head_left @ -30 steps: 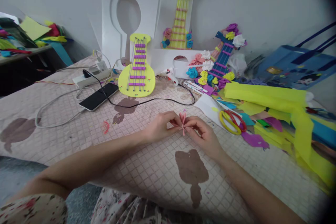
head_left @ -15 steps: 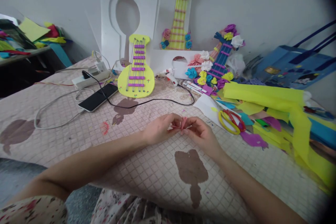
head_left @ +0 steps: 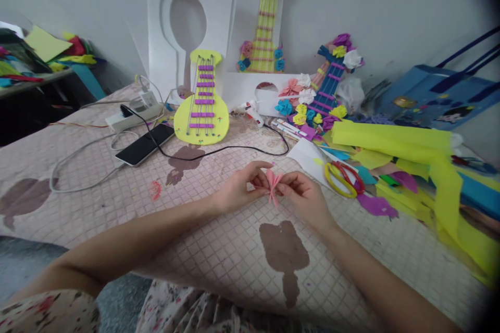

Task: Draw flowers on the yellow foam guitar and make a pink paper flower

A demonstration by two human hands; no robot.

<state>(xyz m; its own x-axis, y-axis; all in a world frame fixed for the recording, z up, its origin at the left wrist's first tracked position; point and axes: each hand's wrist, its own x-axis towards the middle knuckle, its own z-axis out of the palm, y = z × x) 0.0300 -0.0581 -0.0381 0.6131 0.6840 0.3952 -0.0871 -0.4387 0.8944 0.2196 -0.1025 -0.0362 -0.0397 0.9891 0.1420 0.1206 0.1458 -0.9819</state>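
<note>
Between my two hands, above the quilted table cover [head_left: 230, 250], is a pink crepe paper flower [head_left: 274, 183] with pleated petals fanned out. My left hand [head_left: 244, 187] pinches its left side, the index finger raised and arched over it. From the other side, my right hand [head_left: 302, 195] grips it between thumb and fingertips. A yellow paper guitar [head_left: 202, 114] with purple bars and grey strings leans upright beyond my hands. Yellow- and red-handled scissors [head_left: 341, 179] lie to the right of my right hand, on white paper.
A glue gun [head_left: 253, 113] trails its black cord [head_left: 226, 150] across the table. Left are a phone [head_left: 144, 144] and a power strip [head_left: 130, 116]. Yellow crepe paper [head_left: 390, 136] and scraps cover the right side. Decorated guitars [head_left: 331, 83] and a blue bag [head_left: 441, 96] stand at the back.
The pink paper flower now shows more of its petals, spread above and below the fingers. My left index finger has lifted off it.
</note>
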